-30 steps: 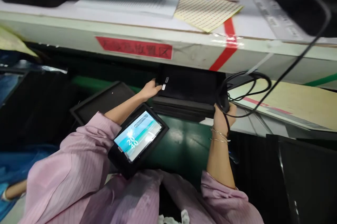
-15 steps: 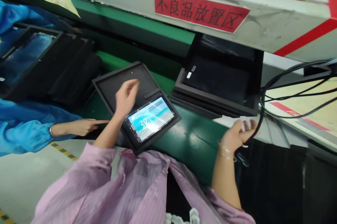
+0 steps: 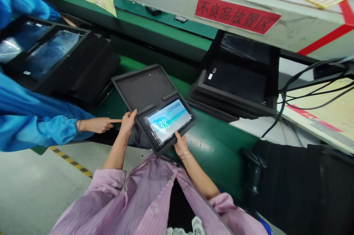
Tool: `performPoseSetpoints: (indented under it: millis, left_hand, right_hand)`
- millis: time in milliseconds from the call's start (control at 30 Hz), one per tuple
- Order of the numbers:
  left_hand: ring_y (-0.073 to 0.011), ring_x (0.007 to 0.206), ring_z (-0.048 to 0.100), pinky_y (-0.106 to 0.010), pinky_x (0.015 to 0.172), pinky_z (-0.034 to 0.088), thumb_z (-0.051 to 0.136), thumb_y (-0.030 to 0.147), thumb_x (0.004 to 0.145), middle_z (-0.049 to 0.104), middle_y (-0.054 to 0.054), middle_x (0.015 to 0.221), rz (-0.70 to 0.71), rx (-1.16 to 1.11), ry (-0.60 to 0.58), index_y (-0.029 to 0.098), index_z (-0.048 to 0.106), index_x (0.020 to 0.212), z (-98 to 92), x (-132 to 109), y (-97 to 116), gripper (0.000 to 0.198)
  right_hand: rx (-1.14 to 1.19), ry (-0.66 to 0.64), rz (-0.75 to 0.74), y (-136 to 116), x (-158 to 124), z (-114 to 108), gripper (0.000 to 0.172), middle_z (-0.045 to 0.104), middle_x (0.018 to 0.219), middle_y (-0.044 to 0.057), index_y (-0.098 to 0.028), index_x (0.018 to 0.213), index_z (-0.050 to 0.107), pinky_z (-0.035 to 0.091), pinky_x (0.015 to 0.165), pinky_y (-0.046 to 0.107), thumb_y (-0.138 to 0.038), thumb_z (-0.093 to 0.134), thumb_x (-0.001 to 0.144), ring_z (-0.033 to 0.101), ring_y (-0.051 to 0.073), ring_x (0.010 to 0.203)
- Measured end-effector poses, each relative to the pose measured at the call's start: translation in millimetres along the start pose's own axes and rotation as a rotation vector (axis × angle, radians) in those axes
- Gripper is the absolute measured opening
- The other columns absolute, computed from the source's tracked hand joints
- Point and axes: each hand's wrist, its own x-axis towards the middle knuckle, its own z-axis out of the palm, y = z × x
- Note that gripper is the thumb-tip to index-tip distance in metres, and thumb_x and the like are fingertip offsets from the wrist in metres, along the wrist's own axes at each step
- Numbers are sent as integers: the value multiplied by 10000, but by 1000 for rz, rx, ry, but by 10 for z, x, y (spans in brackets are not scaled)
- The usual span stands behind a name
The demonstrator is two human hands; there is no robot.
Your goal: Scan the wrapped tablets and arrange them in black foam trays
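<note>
A black foam tray (image 3: 148, 89) lies tilted before me with two recesses. In its nearer recess is a tablet (image 3: 169, 120) with a lit blue beach screen showing a clock; the farther recess holds nothing. My left hand (image 3: 127, 122) is closed on the tray's left edge, thumb on top. My right hand (image 3: 181, 144) grips its near right edge, fingertips beside the tablet; the fingers beneath are hidden. Left of the tray, a co-worker's hand (image 3: 100, 125) in a blue sleeve points a finger toward my left hand.
To the right stands a stack of black trays (image 3: 232, 102) with dark tablets. Another tray stack (image 3: 80, 69) is at the left, by the co-worker. Black cables (image 3: 282, 106) hang at the right. A shelf with a red label (image 3: 238, 13) overhangs the green bench (image 3: 210, 146).
My right hand has let go of the black cable and come left to the tray. My left hand has moved from above the tray to its left edge.
</note>
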Motion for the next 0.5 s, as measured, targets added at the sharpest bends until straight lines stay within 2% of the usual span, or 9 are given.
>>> performPoseSetpoints:
  millis: [67,133,200,300,367,433,500]
  left_hand:
    - [-85,550,450,-240,576,444,672,529,715,334,76,561,-21,-90,-55,212,314,666,-33,-230,7,480]
    - [-123,648,551,-250,621,485,739,514,654,490,39,646,-44,-191,-167,195,429,736,-60,-552,-31,452]
    - [-171,789,616,-259,657,505,751,486,667,633,-24,840,-42,-232,-331,185,555,935,-51,-909,-106,447]
    - [-216,1075,598,-301,884,496,727,400,736,640,-54,1184,-17,-361,-613,238,567,1168,44,-1360,-233,488]
    - [-230,1206,533,-339,1030,421,746,373,725,591,-43,1295,-33,-468,-748,262,564,1199,126,-1535,-285,520]
    - [-256,1234,513,-373,1066,393,796,408,655,599,-54,1289,-80,-495,-862,248,584,1190,173,-1597,-290,597]
    - [-285,1200,539,-398,1054,404,827,439,584,644,-64,1213,-106,-399,-1015,223,634,1142,158,-1574,-243,629]
  right_hand:
    - [39,54,-84,-41,-86,-114,395,701,778,-32,-200,942,585,545,661,257,-335,756,612,644,159,736]
    - [42,107,-115,-90,-222,-351,418,708,757,-21,-180,934,607,552,659,262,-327,767,577,648,165,699]
    - [12,161,-91,-132,-371,-684,417,711,725,-8,-169,895,637,560,635,277,-344,784,546,654,178,654]
    - [-42,255,-74,-171,-561,-1250,371,703,664,4,-161,798,675,557,576,288,-378,787,519,648,190,582]
    - [-57,315,-56,-189,-654,-1599,333,691,618,10,-160,722,684,549,535,295,-386,780,498,634,193,533]
    - [-60,346,-12,-213,-733,-1891,315,691,606,23,-164,671,693,555,528,305,-392,782,473,635,200,523]
    - [-61,379,12,-243,-809,-2124,305,695,615,28,-183,634,703,568,534,312,-397,791,435,642,207,532]
